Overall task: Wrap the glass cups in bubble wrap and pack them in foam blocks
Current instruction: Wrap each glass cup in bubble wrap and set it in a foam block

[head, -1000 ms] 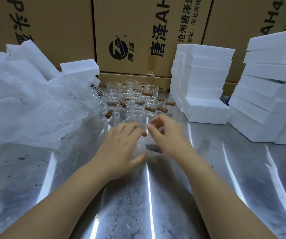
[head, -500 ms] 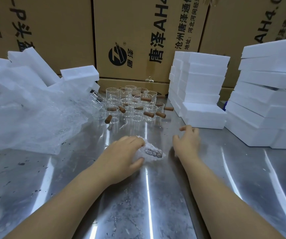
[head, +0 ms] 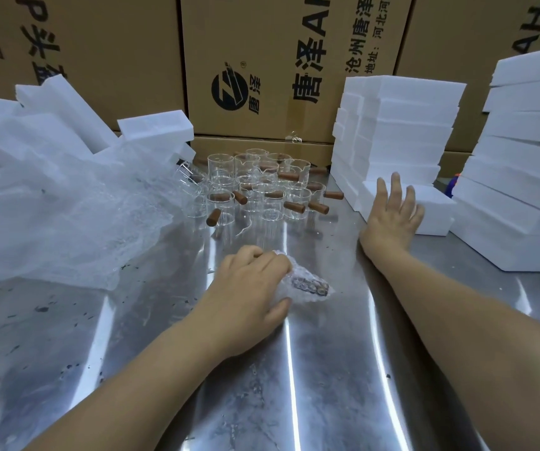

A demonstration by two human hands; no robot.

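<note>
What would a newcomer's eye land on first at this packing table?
Likely the cluster of brown-handled glass cups at the back, flanked on the right by stacks of foam blocks. Nearer, the left hand grips a bubble-wrapped cup while the right hand spreads toward a low block.

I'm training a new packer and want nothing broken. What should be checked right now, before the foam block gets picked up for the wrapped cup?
1. Wrapped cup secured: ok, the left hand grips it on the table.
2. Wrap covers the whole cup: cannot tell, the hand hides most of it.
3. Right hand free: ok, open, fingers straight at the low foam block.
4. Foam block gripped: not ok, no fingers curled round it.
5. Unwrapped cups clear of the right hand: ok, they stand apart, to its left.
</note>
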